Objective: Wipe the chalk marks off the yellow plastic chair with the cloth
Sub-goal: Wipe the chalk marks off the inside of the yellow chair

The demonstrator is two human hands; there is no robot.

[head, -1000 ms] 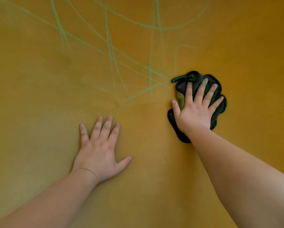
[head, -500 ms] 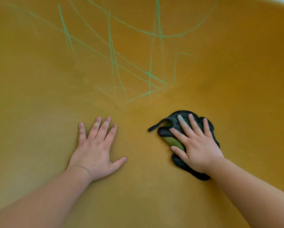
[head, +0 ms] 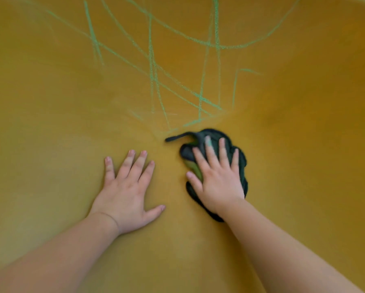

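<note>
The cloth [head: 214, 163] is pressed flat on the chair [head: 304, 123] under the straight fingers of the right hand [head: 216, 180], just below the chalk marks [head: 154, 81]. The left hand [head: 125, 187] is laid flat beside it, holding nothing. Chalk could be smeared rather than lifted if the already greened cloth is not refolded.

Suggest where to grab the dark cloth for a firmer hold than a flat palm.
Probably the bunched body of the dark cloth, from above: it lies on the yellow chair under the flat right hand, so curling the fingers over its far edge gathers the wad. The thin tail sticking out left looks too slight for wiping.
</note>
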